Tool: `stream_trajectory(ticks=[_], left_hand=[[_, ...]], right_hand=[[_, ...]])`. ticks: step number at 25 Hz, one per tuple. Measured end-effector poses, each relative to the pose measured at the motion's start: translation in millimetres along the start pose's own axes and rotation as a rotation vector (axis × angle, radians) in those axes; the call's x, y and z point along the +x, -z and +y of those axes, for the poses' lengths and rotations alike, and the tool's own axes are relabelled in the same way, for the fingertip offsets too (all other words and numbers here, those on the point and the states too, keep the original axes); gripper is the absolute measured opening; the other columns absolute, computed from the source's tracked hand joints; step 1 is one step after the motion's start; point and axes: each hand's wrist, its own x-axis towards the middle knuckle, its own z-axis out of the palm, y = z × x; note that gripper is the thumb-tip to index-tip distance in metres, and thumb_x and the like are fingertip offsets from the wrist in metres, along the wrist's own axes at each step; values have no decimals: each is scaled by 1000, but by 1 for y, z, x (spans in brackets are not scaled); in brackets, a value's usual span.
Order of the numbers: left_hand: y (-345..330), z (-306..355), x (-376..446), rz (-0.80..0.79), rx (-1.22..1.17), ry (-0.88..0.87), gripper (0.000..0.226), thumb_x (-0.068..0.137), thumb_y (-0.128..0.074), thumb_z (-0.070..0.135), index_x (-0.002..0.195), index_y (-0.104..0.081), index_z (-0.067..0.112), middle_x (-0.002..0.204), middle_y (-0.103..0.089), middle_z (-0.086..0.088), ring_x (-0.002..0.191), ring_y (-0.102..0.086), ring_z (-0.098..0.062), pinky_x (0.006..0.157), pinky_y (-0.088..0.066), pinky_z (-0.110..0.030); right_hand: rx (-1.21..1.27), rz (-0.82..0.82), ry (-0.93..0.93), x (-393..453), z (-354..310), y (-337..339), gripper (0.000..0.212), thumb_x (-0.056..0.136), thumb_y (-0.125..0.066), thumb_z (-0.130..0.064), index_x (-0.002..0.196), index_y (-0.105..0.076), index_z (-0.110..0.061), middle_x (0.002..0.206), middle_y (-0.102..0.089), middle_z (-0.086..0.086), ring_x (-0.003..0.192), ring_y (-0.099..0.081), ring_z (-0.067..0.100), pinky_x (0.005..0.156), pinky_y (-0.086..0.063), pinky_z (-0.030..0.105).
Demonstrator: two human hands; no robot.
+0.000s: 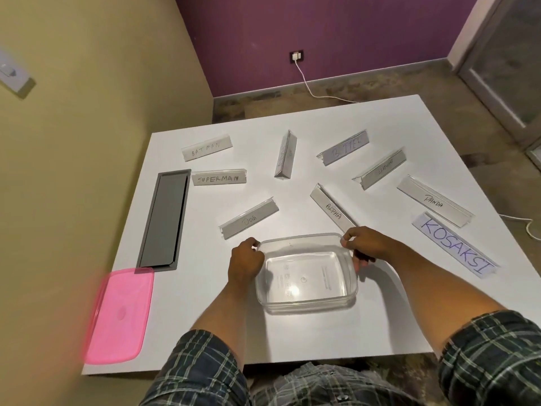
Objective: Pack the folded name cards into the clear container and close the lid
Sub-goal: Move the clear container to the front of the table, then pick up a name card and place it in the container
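Observation:
An empty clear container [307,300] sits on the white table near the front edge. My left hand [244,263] grips its left rim and my right hand [366,247] grips its far right corner. Its pink lid [118,315] lies flat at the table's front left corner. Several folded name cards are scattered beyond the container: BATMAN [206,148], SUPERMAN [219,177], DOG [248,218], ALPHA [332,208], PANDA [434,200], KOSAKSI [453,244], one reading BUTTER or similar [344,148], and two I cannot read [286,155] [380,168].
A grey cable-port cover [164,221] is set into the table on the left. A beige wall runs close along the left side. A white cable [310,83] trails from a wall socket across the floor behind the table.

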Motion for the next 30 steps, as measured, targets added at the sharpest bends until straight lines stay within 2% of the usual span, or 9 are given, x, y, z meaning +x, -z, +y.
stream_trajectory(ticks=[4, 9, 12, 14, 17, 20, 25, 27, 30], left_hand=[[-3, -5, 2, 18, 24, 20, 36, 61, -37, 18, 86, -62, 12, 84, -66, -7, 73, -58, -28, 61, -42, -27], [-1, -7, 10, 3, 180, 7, 9, 70, -42, 15, 72, -51, 14, 75, -60, -1, 71, -58, -27, 57, -42, -27], [7, -9, 19, 27, 245, 1, 15, 80, -45, 19, 66, -43, 14, 71, -58, -3, 68, -54, -29, 59, -42, -28], [16, -11, 28, 79, 240, 34, 13, 83, -45, 19, 73, -50, 14, 80, -64, -6, 74, -59, -31, 68, -49, -32], [35, -19, 48, 105, 117, 105, 28, 81, -49, 16, 106, -61, 17, 104, -67, -5, 95, -64, -32, 78, -49, -33], [47, -27, 67, 51, -2, 136, 54, 77, -52, 19, 131, -51, 12, 119, -63, -9, 107, -61, -33, 85, -51, -35], [55, -34, 85, 39, -153, 215, 71, 86, -57, 8, 151, -29, 5, 136, -56, -11, 122, -56, -34, 91, -44, -29], [57, -39, 93, 19, -183, 266, 77, 86, -58, 11, 154, -23, 5, 142, -53, -11, 126, -54, -34, 99, -44, -34], [51, -52, 110, 28, -217, 324, 69, 81, -56, 15, 146, -36, 5, 135, -58, -16, 121, -57, -34, 101, -48, -39]], right_hand=[[-16, -19, 5, 5, 0, 0, 16, 97, -52, -24, 104, -56, -10, 69, -72, 23, 42, -51, 19, 44, -27, 26], [-113, -112, -56, 5, -17, 9, 18, 96, -53, -25, 103, -56, -9, 78, -74, 25, 46, -61, 25, 41, -29, 23], [-314, -87, -68, 5, -41, 17, 52, 95, -49, -60, 90, -62, -10, 63, -72, 12, 46, -66, 24, 58, -53, 26], [-539, 134, -11, 13, -59, 20, 64, 91, -37, -74, 85, -68, -18, 65, -74, 3, 61, -70, 21, 81, -55, 34], [-434, 392, 113, 42, -91, 15, 42, 92, -46, -61, 87, -69, -26, 71, -73, -5, 79, -68, 20, 83, -52, 34], [-233, 338, 155, 73, -121, -5, 22, 88, -59, -49, 93, -70, -30, 84, -74, -11, 101, -65, 12, 87, -50, 34], [-93, 191, 149, 110, -164, -49, 61, 93, -63, -31, 147, -43, -10, 145, -53, 11, 134, -49, 26, 111, -38, 35], [-131, 158, 143, 122, -173, -65, 71, 95, -60, -31, 154, -28, -9, 155, -39, 12, 141, -40, 26, 112, -33, 33], [-150, 160, 132, 137, -178, -78, 78, 94, -58, -27, 158, -15, -10, 157, -35, 12, 142, -38, 27, 107, -34, 30]])
